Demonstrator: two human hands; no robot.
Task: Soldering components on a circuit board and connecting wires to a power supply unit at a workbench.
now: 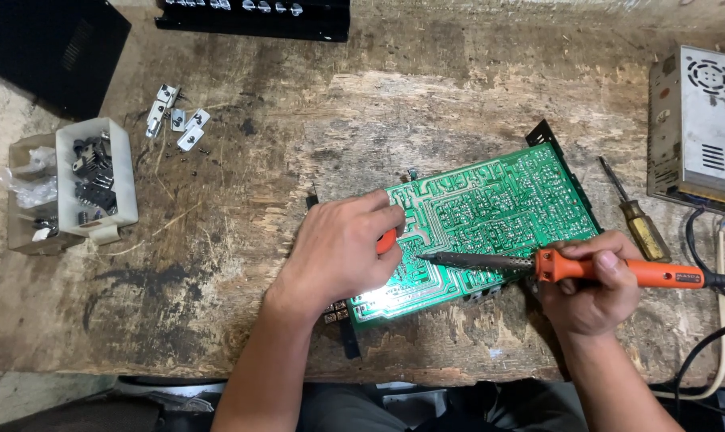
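A green circuit board [498,204] lies solder side up on the worn wooden bench [242,264], tilted, with a black bracket at its far corner. My right hand [590,284] grips an orange-handled soldering iron [658,274]; its dark tip reaches left onto the board's near left part. My left hand [342,244] rests on the board's left end, fingers curled around a small orange-red tool [386,241] that is mostly hidden under them.
A yellow-handled screwdriver [638,220] lies right of the board. A grey metal power supply box [698,128] stands at the right edge, cables trailing down. At left sit a white tray of black components [97,180] and several small metal clips [174,118]. Black panels lie at the far edge.
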